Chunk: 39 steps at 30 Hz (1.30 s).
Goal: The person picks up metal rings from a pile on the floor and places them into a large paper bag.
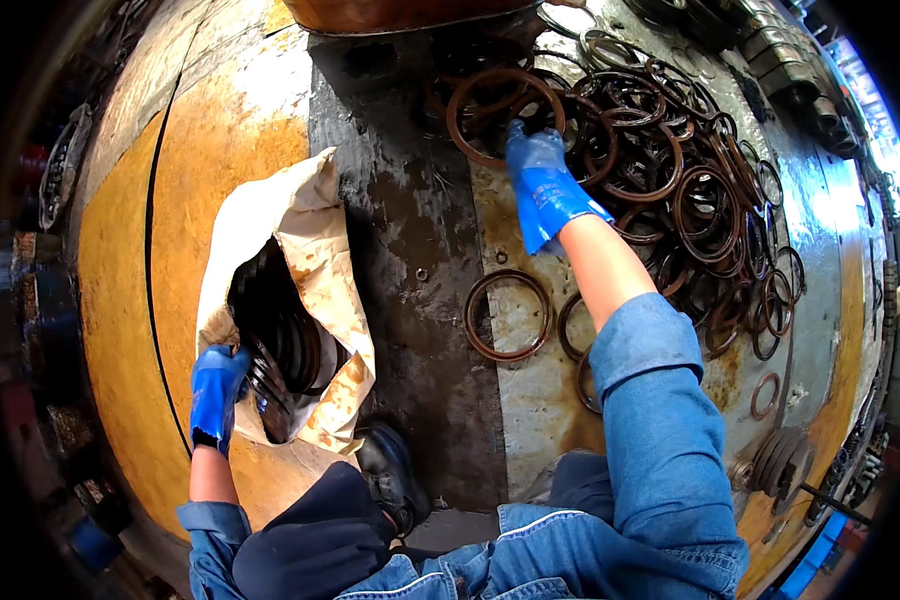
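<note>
One large brown ring (452, 118) is grasped in the blue-gloved right hand (537, 165) at the left edge of a heap of glossy dark-brown rings (677, 170). The blue-gloved left hand (220, 388) clasps the edge of a cream paper sack (315, 262) holding dark rings (295, 345)

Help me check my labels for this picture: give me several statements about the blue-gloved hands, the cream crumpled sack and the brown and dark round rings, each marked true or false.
1. The blue-gloved right hand grips a large brown round ring. True.
2. The mouth of the cream crumpled sack is closed. False: it gapes open, showing dark curved rings inside.
3. The heap of dark round rings lies left of the sack. False: it lies to the right.
4. A separate brown flat-lying ring is between the sack and the heap. True.
5. The blue-gloved left hand is in the heap. False: it holds the sack's edge.
</note>
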Motion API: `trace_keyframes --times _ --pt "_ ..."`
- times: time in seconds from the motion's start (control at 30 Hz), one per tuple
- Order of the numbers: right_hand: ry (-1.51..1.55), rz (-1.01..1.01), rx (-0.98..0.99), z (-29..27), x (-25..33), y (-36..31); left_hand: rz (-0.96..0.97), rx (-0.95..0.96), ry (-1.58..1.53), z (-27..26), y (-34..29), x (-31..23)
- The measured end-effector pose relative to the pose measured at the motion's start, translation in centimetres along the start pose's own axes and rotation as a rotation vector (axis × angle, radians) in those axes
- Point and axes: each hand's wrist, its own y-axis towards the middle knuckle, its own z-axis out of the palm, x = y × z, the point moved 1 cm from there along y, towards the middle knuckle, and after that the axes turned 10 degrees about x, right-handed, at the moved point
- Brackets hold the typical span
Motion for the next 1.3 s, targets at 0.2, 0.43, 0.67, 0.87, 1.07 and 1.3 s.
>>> trace_keyframes --times 0.2,0.43,0.67,0.87,1.07,1.3 --pt "-0.116 -0.156 0.252 -6.4 0.8 -9.1 0.006 -0.013 0.057 -0.4 -0.5 0.3" --pt "0.95 -0.375 0.369 -14.5 -6.0 -17.1 0.014 0.012 0.03 -0.3 -0.2 0.4" --pt "1.572 -0.438 0.387 -7.0 -11.5 -15.2 0.058 0.027 0.012 0.1 0.1 -0.4" --pt "1.573 -0.06 0.47 -5.3 -8.8 -15.9 0.055 -0.015 0.091 -0.1 -0.6 -0.5" --pt "1.763 -0.095 0.704 -0.9 -8.8 -14.3 0.014 -0.008 0.079 0.0 0.1 0.4" --pt "1.989 -0.21 0.802 2.2 -6.5 -12.7 0.179 0.009 0.012 -0.3 -0.3 0.7"
